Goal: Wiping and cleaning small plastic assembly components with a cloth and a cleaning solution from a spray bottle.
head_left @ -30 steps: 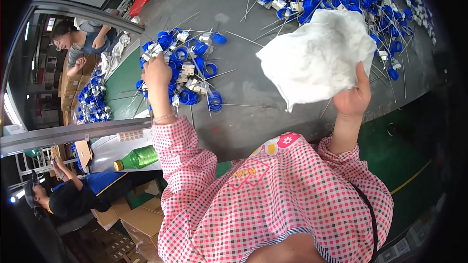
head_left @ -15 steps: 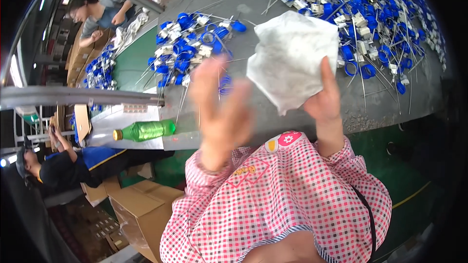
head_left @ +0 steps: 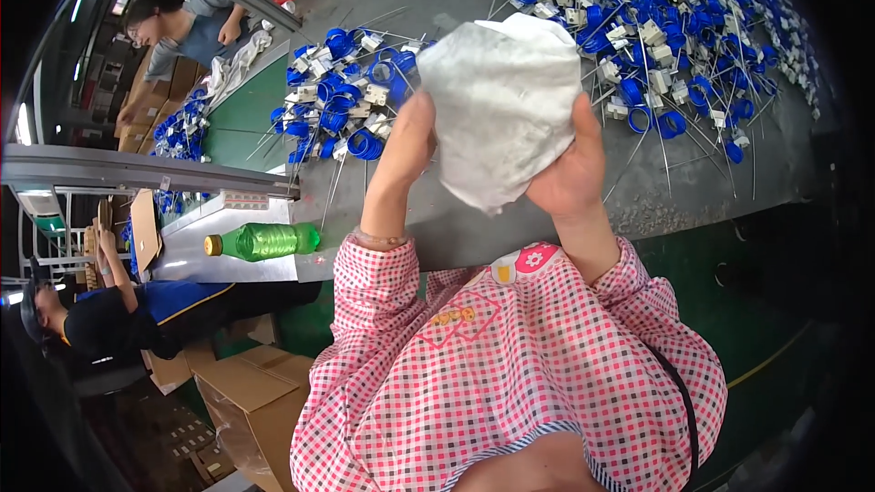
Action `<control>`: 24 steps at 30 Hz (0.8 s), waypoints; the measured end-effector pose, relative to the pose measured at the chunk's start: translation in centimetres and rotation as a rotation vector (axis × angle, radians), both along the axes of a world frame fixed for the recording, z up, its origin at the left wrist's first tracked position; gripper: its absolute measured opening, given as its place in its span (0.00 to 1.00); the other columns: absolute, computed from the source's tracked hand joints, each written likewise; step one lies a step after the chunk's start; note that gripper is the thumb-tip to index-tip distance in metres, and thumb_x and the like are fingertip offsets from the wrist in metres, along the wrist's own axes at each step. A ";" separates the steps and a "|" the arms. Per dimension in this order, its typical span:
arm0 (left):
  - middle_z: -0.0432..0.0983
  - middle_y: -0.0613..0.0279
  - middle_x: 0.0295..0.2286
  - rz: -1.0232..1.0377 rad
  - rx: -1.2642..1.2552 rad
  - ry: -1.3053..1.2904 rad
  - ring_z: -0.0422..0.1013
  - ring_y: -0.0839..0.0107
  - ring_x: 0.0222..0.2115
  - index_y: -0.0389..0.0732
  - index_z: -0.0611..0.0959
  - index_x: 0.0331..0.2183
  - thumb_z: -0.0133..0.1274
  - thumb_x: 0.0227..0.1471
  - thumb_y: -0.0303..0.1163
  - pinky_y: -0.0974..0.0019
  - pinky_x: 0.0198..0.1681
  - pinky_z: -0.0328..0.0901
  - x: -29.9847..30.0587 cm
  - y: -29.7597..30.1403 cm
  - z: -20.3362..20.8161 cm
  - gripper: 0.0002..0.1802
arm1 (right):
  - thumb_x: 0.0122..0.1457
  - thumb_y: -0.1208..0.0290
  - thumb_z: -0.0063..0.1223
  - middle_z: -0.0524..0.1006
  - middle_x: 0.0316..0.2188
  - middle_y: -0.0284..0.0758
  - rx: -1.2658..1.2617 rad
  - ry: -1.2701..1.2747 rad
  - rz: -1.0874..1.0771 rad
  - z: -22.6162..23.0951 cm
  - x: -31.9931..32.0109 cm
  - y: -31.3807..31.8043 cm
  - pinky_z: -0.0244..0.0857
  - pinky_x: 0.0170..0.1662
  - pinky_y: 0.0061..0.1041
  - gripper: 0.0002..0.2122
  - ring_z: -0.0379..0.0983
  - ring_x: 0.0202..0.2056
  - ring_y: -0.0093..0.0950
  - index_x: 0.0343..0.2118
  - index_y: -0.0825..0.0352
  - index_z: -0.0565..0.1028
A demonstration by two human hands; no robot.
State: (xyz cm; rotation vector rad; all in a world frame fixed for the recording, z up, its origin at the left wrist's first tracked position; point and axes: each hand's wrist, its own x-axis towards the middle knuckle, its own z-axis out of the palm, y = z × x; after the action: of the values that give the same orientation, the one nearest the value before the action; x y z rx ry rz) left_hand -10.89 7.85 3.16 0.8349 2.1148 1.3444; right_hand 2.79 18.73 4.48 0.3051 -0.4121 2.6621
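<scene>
A white cloth (head_left: 506,109) with greyish smudges is held up, spread between my two hands above the grey table. My right hand (head_left: 570,173) supports its lower right side, with the thumb up along the edge and the fingers behind the fabric. At the cloth's left edge, my left hand (head_left: 406,141) grips it; the thumb shows and the other fingers are hidden behind. Beyond the left hand lies a small heap of blue cable coils with white connectors (head_left: 337,96). A much larger heap of the same coils (head_left: 656,46) spreads over the far right.
A green plastic bottle (head_left: 264,241) lies on its side at the table's left. A metal rail (head_left: 137,169) runs beside it. Cardboard boxes (head_left: 255,401) stand on the floor at lower left. Two co-workers are at the left, one person (head_left: 196,27) farther off, another person (head_left: 100,319) nearer.
My left hand, blurred and apart from the cloth before, has come up to its left edge and taken hold. The cloth and right hand have shifted left.
</scene>
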 end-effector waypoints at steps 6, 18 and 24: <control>0.67 0.62 0.38 -0.194 0.732 -0.267 0.64 0.74 0.39 0.35 0.67 0.40 0.49 0.47 0.30 0.72 0.41 0.59 0.3 1.2 1.0 0.18 | 0.52 0.72 0.40 0.62 0.48 0.41 0.204 -0.180 -0.169 -1.6 1.3 1.9 0.54 0.51 0.33 0.22 0.60 0.49 0.33 0.50 0.71 0.55; 0.69 0.55 0.27 -0.211 0.492 0.557 0.67 0.64 0.30 0.34 0.72 0.29 0.47 0.28 0.14 0.70 0.34 0.61 2.2 2.2 2.3 0.17 | 0.45 0.68 0.55 0.73 0.33 0.38 1.618 -0.969 -0.819 1.7 4.0 6.4 0.59 0.42 0.23 0.18 0.69 0.37 0.29 0.38 0.71 0.70; 0.70 0.57 0.27 -0.118 0.479 0.297 0.68 0.69 0.29 0.35 0.69 0.33 0.50 0.33 0.16 0.72 0.33 0.62 3.5 3.4 2.6 0.18 | 0.44 0.78 0.52 0.73 0.29 0.35 1.683 -0.364 -0.923 3.3 0.0 4.9 0.61 0.34 0.21 0.10 0.69 0.29 0.26 0.32 0.71 0.70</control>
State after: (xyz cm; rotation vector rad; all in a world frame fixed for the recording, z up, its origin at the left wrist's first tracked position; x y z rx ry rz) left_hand -7.37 11.30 5.71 1.4037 1.9320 1.7850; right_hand 2.82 23.59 7.77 0.0202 -2.1411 0.9245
